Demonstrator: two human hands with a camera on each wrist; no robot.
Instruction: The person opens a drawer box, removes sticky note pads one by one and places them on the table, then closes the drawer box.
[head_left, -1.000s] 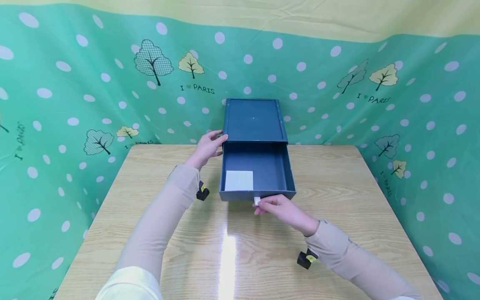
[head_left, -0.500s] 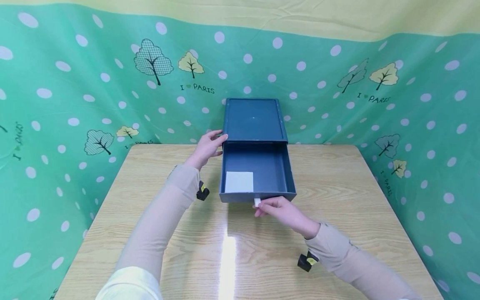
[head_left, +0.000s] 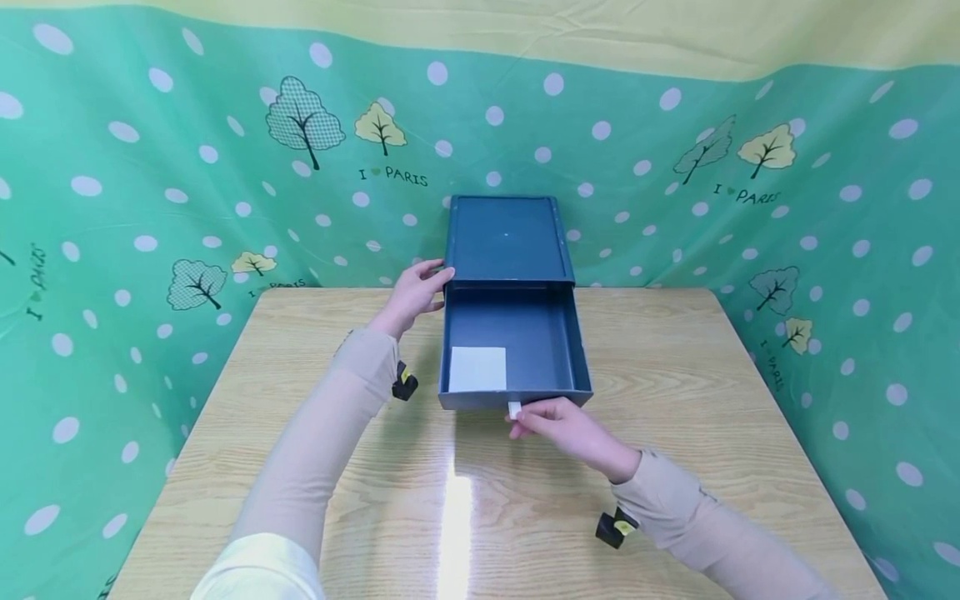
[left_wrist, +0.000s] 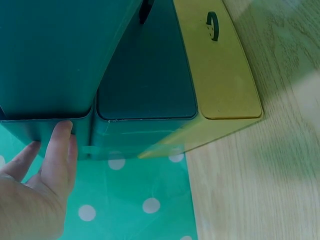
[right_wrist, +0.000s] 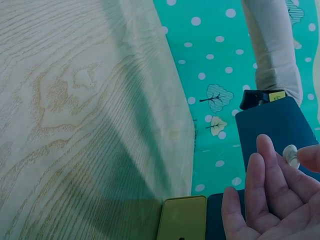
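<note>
A dark blue drawer (head_left: 536, 342) stands pulled out from the top of a drawer cabinet (head_left: 506, 237). Inside its front left corner lies a flat white square (head_left: 477, 369). My right hand (head_left: 573, 432) pinches the small white handle (head_left: 514, 409) on the drawer's front between thumb and index finger; the right wrist view shows this pale handle (right_wrist: 291, 156) close up, the other fingers spread below it. Against the cabinet's left side, near the front edge, my left hand (head_left: 412, 296) rests with its fingers extended, and the left wrist view shows fingers (left_wrist: 57, 155) touching the side wall.
Below the top drawer are a closed dark teal drawer (left_wrist: 150, 70) and a closed yellow one (left_wrist: 225, 70), both with dark handles. The cabinet stands at the back of a wooden table (head_left: 337, 517), before a green dotted curtain (head_left: 360, 225).
The drawer has slid slightly further toward me, with my right hand and the white square moving along. My left hand has stayed on the cabinet's side.
</note>
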